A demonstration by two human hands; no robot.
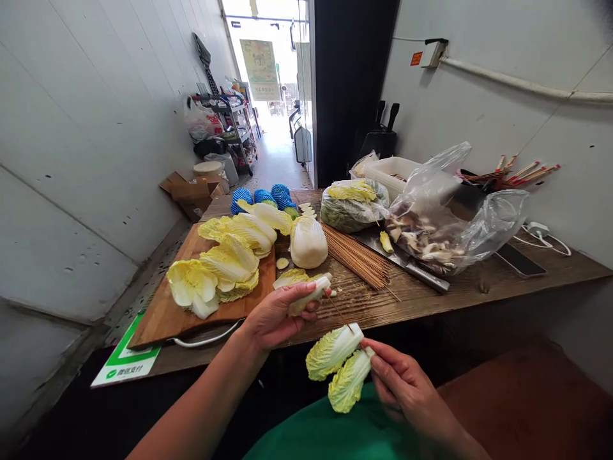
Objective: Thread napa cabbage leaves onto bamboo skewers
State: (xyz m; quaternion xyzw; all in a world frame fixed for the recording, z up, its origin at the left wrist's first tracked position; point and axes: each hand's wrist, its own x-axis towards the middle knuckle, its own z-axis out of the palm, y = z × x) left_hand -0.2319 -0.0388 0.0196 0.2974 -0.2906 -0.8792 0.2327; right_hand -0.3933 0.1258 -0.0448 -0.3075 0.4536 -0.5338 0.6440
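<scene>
My left hand (282,314) pinches a napa cabbage leaf (316,291) by its white stem end, just over the table's front edge. A thin wooden skewer (339,309) runs from near that stem down to my right hand (400,377). Two small cabbage leaves (335,351) are threaded on the skewer, and my right fingers close around it by their white ends. On the cutting board (158,313) to the left lie several loose yellow-white cabbage leaves (232,259). A trimmed cabbage head (309,243) sits beyond my left hand.
A bundle of skewers (357,255) and a cleaver (426,276) lie right of the cabbage head. Behind them are a bag of greens (352,211) and a bag of mushrooms (431,239). A phone (521,259) rests at the right; blue-netted vegetables (264,197) sit at the back.
</scene>
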